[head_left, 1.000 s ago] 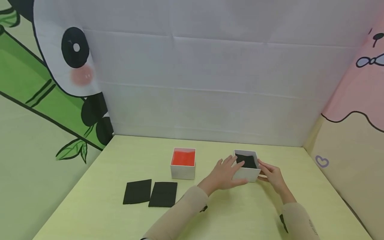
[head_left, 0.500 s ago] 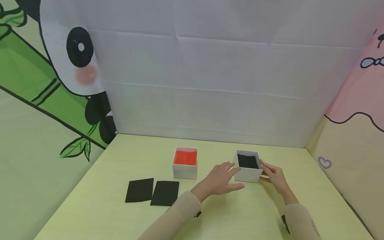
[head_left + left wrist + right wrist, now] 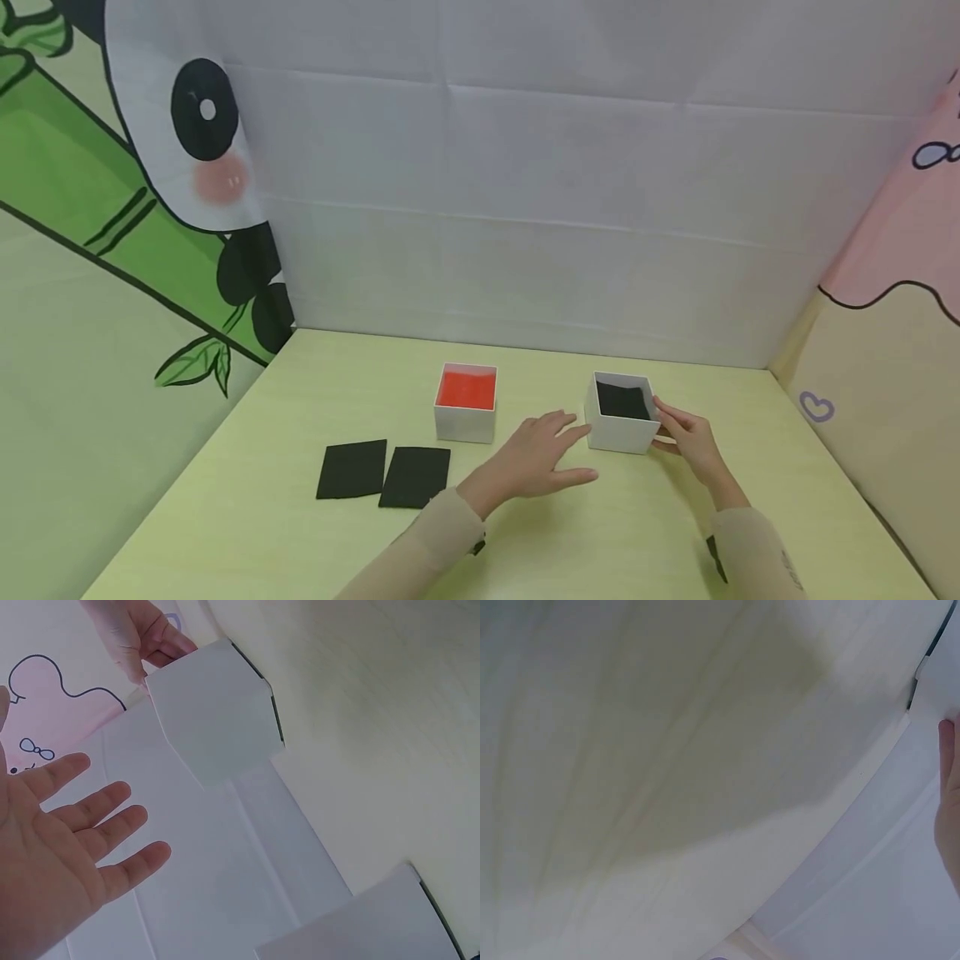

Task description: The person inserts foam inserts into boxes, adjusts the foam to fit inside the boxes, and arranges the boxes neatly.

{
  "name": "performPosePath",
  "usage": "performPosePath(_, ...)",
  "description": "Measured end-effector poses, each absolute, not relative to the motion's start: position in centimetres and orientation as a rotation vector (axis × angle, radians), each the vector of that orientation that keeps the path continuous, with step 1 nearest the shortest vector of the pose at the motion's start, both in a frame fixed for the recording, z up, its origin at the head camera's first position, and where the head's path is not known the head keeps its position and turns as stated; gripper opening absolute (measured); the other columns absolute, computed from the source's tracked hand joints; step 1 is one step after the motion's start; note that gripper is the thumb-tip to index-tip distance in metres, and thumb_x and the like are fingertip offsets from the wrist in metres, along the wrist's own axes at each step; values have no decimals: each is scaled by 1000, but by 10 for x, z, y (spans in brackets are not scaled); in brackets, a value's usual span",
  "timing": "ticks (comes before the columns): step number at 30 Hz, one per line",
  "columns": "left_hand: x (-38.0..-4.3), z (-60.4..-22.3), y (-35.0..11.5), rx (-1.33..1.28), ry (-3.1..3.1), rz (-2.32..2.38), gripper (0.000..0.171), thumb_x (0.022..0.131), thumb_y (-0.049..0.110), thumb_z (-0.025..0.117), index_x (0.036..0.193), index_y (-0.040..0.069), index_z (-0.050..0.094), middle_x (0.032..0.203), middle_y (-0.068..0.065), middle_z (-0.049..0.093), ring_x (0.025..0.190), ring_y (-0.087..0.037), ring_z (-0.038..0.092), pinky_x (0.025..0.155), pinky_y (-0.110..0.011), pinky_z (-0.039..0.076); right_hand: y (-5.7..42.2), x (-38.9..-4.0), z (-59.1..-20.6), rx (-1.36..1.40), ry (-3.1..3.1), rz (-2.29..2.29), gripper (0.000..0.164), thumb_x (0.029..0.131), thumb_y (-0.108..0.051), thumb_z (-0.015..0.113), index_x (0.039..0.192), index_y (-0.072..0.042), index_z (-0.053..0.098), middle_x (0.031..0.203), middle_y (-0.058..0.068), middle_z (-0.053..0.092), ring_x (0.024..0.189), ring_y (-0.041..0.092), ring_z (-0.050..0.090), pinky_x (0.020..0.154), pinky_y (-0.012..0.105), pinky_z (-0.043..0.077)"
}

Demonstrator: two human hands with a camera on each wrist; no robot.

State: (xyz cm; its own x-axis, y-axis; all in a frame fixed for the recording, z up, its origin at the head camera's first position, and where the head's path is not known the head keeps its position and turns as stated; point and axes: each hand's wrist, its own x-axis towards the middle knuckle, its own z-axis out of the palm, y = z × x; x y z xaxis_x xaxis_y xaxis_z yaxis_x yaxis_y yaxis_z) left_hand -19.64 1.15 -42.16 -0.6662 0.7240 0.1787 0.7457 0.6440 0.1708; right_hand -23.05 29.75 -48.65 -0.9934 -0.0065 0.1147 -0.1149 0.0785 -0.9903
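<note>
My right hand holds the right side of a white box, thumb up at the rim and the other fingers lower on the side wall. A black sheet lies inside that box. In the left wrist view, the right hand's fingers are bent against the box's side. My left hand hovers left of this box, fingers spread and holding nothing; its palm faces the left wrist camera. The right wrist view catches only part of a hand at its right edge.
Left of the held box stands a second white box with a red sheet in it. Two black sheets lie flat at the left of the pale yellow table. A printed cloth wall rises behind.
My left hand has drawn back from the box with the black sheet, moving left and toward me. The right hand stays at the box's side. The view has shifted slightly.
</note>
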Motion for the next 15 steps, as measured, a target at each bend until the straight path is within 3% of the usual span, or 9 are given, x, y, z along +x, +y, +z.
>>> performPosePath(15, -188, -424, -27, -1245, -2820, -414, 59, 88, 52, 43, 134, 16, 42, 133, -5, 41, 123, -20, 34, 97, -38, 30, 298, -229, -488, 154, -2238, 2069, 47, 92, -16, 51, 126, 10, 33, 98, -11, 60, 77, 7, 60, 66, 29, 50)
